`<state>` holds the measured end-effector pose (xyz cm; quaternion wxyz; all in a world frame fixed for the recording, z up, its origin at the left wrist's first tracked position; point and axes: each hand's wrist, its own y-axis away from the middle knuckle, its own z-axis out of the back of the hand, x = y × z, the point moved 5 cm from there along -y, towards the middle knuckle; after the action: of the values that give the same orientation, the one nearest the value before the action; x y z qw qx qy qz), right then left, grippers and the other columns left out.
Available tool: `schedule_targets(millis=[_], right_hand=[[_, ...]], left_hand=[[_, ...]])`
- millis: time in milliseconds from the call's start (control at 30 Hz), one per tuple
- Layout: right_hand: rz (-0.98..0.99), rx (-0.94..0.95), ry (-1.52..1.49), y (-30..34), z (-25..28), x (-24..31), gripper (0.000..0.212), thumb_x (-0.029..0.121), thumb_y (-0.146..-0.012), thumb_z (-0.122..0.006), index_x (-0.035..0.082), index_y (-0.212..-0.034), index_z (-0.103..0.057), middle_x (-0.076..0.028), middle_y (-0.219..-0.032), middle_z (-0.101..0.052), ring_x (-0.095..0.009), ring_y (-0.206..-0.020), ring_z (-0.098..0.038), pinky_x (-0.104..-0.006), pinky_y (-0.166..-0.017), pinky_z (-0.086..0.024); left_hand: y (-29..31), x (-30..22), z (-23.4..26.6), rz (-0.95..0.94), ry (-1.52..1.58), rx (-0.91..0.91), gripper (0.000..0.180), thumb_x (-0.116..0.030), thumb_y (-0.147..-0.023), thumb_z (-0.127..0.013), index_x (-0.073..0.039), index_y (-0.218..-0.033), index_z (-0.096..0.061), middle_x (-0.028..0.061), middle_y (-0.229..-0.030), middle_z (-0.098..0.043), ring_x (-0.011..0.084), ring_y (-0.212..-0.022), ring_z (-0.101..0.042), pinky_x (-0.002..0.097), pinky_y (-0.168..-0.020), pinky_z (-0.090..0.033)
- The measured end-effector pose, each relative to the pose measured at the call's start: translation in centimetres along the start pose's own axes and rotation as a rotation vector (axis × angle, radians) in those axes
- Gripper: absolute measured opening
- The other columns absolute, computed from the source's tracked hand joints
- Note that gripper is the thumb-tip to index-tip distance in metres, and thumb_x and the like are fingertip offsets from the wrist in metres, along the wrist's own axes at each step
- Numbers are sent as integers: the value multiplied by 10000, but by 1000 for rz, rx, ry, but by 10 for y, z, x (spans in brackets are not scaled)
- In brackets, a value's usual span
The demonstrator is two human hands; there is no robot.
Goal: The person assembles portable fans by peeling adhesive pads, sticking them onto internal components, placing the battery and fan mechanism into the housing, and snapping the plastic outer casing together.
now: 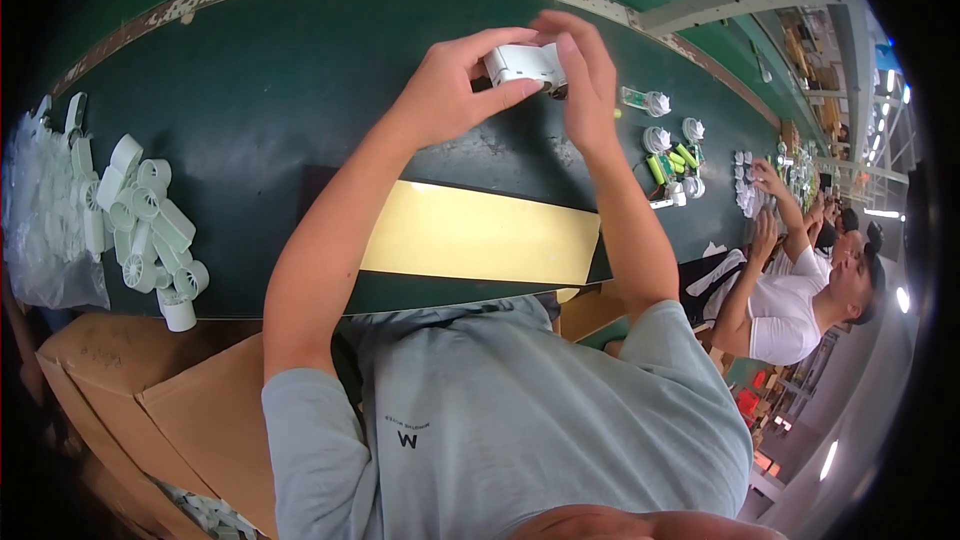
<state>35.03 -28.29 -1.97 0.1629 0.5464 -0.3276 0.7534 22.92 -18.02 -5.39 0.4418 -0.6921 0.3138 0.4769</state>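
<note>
My left hand is closed around the left end of a small white plastic housing, with the thumb along its near side. My right hand curls over the right end, its thumb pressed near the opening there; the fingertips are partly hidden. A bit of something dark shows under the housing by the right thumb, too small to name. Just right of my right hand lies a round white part with a green circuit board. Several similar parts with yellow-green battery cells lie nearer to me.
A pale yellow sheet lies between my forearms. To the left are a heap of white tubular housings and a clear plastic bag of parts. A cardboard box stands below the table edge. Co-workers sit along the right.
</note>
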Motion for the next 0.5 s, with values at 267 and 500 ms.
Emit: schedule_targets(millis=[267, 500], right_hand=[[221, -176, 315, 8, 9, 0, 393, 172, -1022, -483, -16, -760, -708, -75, -617, -561, -145, -546, -477, -323, -525, -363], [288, -212, 306, 15, 7, 7, 410, 143, -1016, -467, -20, -719, -698, -80, -596, -558, -159, -513, -474, -315, -502, -358]], left_hand=[[3, -3, -2, 59, -316, 1, 417, -176, -839, -824, -15, -1175, -637, 44, -987, -672, 110, -852, -649, 266, -739, -544], [5, -9, -10, -101, -528, 37, 416, -310, -769, -868, -14, -988, -675, 123, -823, -672, 216, -639, -635, 318, -599, -528]])
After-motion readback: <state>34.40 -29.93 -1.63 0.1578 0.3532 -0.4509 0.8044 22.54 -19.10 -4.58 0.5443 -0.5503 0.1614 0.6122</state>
